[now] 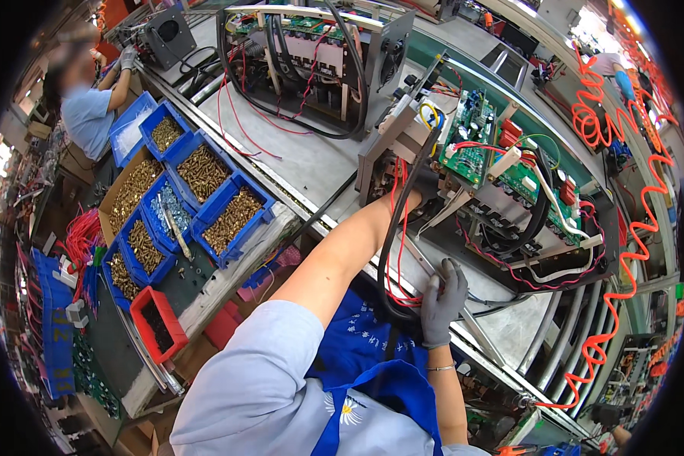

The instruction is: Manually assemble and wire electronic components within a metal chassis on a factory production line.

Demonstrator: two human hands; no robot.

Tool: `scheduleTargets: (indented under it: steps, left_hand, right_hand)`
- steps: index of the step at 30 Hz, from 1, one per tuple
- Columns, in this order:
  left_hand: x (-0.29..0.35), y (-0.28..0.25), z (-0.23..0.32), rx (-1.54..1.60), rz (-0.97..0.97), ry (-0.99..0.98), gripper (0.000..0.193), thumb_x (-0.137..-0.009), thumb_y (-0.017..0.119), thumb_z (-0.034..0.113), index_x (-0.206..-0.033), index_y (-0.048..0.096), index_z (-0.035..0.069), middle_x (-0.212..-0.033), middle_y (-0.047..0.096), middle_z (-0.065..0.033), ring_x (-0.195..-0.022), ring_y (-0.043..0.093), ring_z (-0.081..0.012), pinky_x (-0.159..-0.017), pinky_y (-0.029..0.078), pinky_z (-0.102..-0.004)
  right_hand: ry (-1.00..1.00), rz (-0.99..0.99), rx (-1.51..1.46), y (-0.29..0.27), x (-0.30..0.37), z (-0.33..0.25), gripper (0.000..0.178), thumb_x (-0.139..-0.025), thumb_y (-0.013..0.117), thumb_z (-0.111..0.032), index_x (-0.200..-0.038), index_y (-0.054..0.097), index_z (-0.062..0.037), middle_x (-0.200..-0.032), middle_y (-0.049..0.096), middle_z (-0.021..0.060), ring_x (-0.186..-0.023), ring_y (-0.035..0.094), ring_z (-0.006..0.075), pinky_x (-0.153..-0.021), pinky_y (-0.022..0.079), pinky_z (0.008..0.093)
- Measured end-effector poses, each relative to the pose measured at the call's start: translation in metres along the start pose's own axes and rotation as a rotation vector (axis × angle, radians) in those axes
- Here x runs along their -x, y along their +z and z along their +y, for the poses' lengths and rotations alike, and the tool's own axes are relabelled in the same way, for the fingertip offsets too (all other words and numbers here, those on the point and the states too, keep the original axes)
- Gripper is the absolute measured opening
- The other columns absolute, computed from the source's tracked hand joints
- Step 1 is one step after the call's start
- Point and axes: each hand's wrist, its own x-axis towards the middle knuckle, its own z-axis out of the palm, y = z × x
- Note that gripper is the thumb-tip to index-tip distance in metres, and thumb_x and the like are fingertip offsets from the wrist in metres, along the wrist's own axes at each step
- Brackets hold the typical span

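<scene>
My left arm (pixel 349 245) stretches into the opened electronic unit (pixel 501 197) on the line. The dark-gloved left hand (pixel 427 188) is mostly hidden among its panel and cables, so its fingers do not show. In front of the unit, my grey-gloved right hand (pixel 443 305) has its fingers curled at a long flat metal bar (pixel 482 338), which runs under the palm. Beside it hang a thick black cable (pixel 394 262) and thin red wires (pixel 400 292). The unit carries green circuit boards (pixel 466 137) with red parts, and a white cable (pixel 558 209) loops over its side.
A second opened unit (pixel 311 57) stands farther along the line. Blue bins (pixel 232 216) of brass screws and a red bin (pixel 158 323) sit at the left. Metal rollers (pixel 566 342) and a coiled orange air hose (pixel 638 243) are at right. A co-worker (pixel 91 114) works far left.
</scene>
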Motion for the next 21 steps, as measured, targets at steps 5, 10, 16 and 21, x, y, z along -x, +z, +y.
scheduleTargets:
  steps: [5, 10, 16, 21]
  left_hand:
    - [-0.015, 0.007, 0.002, -0.062, 0.0, 0.053, 0.033, -0.093, 0.054, 0.025, -0.117, 0.06, 0.003, -0.107, 0.065, -0.0242, -0.098, 0.065, -0.0374, -0.08, 0.055, -0.042]
    - [0.003, 0.005, -0.006, -0.104, -0.028, 0.123, 0.033, -0.093, 0.053, 0.026, -0.116, 0.06, 0.003, -0.107, 0.066, -0.0241, -0.098, 0.066, -0.0374, -0.079, 0.055, -0.0422]
    - [0.03, -0.001, -0.033, 0.006, -0.228, 0.336, 0.033, -0.093, 0.053, 0.026, -0.116, 0.06, 0.003, -0.106, 0.066, -0.0239, -0.097, 0.066, -0.0374, -0.079, 0.055, -0.0424]
    - [0.006, 0.008, -0.051, 0.151, -0.43, 0.545, 0.033, -0.093, 0.052, 0.027, -0.116, 0.06, 0.004, -0.106, 0.066, -0.0238, -0.097, 0.066, -0.0374, -0.079, 0.055, -0.0425]
  right_hand:
    - [-0.004, -0.033, 0.044, -0.004, 0.001, -0.007, 0.037, -0.085, 0.057, -0.005, -0.122, 0.059, 0.0003, -0.121, 0.059, 0.0198, -0.113, 0.055, 0.0353, -0.1, 0.041, 0.0428]
    - [0.025, -0.019, 0.059, -0.006, 0.005, -0.005, 0.037, -0.086, 0.057, -0.006, -0.123, 0.058, 0.0001, -0.121, 0.06, 0.019, -0.114, 0.054, 0.0354, -0.1, 0.04, 0.0436]
    - [0.01, 0.05, 0.028, 0.002, 0.009, 0.018, 0.045, -0.081, 0.059, -0.009, -0.125, 0.056, -0.0039, -0.125, 0.056, 0.0185, -0.115, 0.052, 0.0386, -0.1, 0.039, 0.0474]
    - [0.023, 0.058, 0.034, 0.006, 0.002, 0.012, 0.039, -0.081, 0.062, -0.01, -0.12, 0.059, -0.0046, -0.122, 0.059, 0.0154, -0.115, 0.053, 0.0346, -0.098, 0.041, 0.044]
